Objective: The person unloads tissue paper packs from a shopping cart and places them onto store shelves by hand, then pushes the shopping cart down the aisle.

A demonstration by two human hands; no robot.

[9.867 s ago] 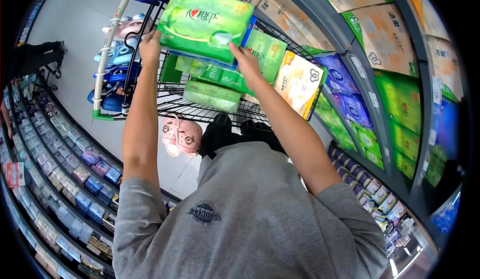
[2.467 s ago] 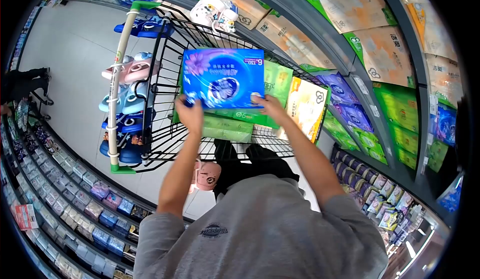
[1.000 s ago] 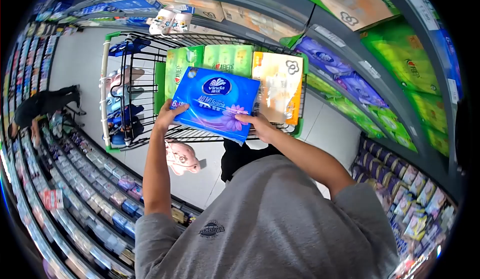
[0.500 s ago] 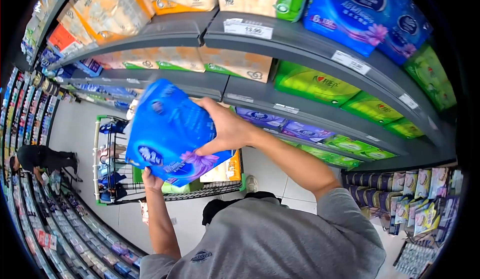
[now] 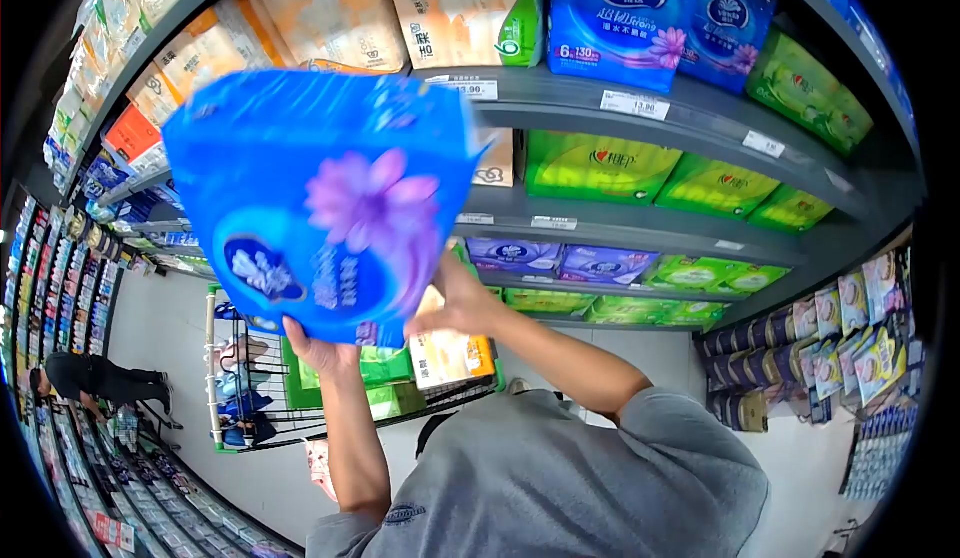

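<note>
Blue tissue pack [image 5: 330,208]: up in the air, both hands on it. Grey shelf [image 5: 560,98] spans the far side; two like blue packs [image 5: 620,28] stand on an upper level, off to the right of the held one. Cart [image 5: 211,353] sits below, green packs [image 5: 385,368] and an orange-and-white pack [image 5: 465,360] in it. Held pack is tilted and blurry, forward of and above the hands. Long axis: can't call it, too foreshortened from here. Right hand [image 5: 455,303] is part-curled on its lower right edge, fingertips hidden; that's the hand nearer the shelf's blue packs. Left hand [image 5: 325,355] grips the bottom edge, further left; most fingers out of sight, so finger spread unclear. Price tag [image 5: 635,105] hangs under the shelf's blue packs.
</note>
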